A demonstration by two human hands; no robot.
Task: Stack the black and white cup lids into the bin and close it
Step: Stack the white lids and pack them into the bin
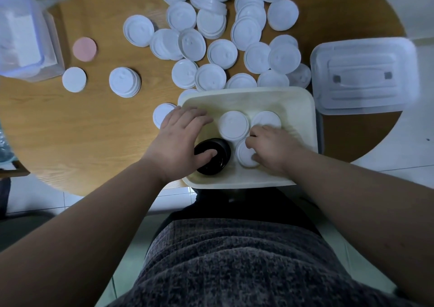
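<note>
A cream bin (303, 109) stands at the table's near edge. Inside it are a stack of black lids (220, 163) at the near left and three stacks of white lids; the far middle stack (233, 124) is fully visible. My left hand (180, 140) lies over the bin's left rim, its thumb resting on top of the black stack and its fingers spread. My right hand (270, 149) grips the near white stack (244, 156) with curled fingers. Many loose white lids (222, 53) cover the table behind the bin.
The bin's clear cover (364, 76) lies upside-down to the right of the bin. A clear box (23, 36) sits at the far left, with a pink disc (84, 49) and a small stack of white lids (124, 82) near it. The wooden table (82, 130) curves away on both sides.
</note>
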